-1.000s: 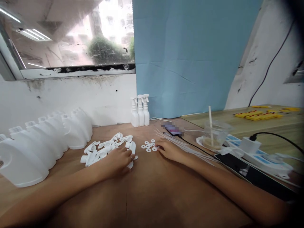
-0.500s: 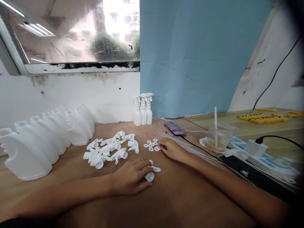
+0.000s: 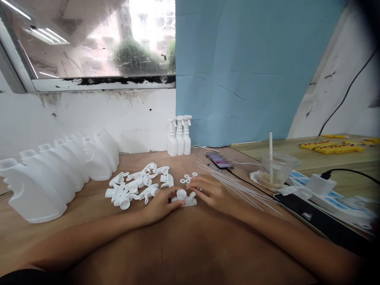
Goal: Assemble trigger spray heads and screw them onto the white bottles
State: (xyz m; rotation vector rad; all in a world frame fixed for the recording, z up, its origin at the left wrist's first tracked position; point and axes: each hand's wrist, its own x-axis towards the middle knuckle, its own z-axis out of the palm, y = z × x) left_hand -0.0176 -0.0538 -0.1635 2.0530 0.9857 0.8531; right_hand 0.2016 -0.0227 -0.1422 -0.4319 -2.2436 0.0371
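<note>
My left hand (image 3: 162, 204) grips a white trigger sprayer head (image 3: 181, 194) on the brown tabletop, its round collar opening facing up. Close by on the right, my right hand (image 3: 212, 194) has its fingertips pinched just above the sprayer head; whatever is between them is too small to make out. White ring washers (image 3: 186, 176) lie just beyond those fingers, some of them hidden by the hand. To the left of my left hand is a loose pile of white trigger sprayer heads (image 3: 135, 184).
White bottles (image 3: 38, 190) stand in rows at the left. Three spray bottles (image 3: 179, 138) with heads on stand by the wall. Thin clear tubes (image 3: 237, 186), a phone (image 3: 220, 160), a plastic cup (image 3: 274, 170) with a straw and a power strip (image 3: 335, 198) lie to the right.
My right hand has moved from the washers toward me, up to the sprayer head. My left hand has shifted away from me and turned the sprayer head so its collar faces up.
</note>
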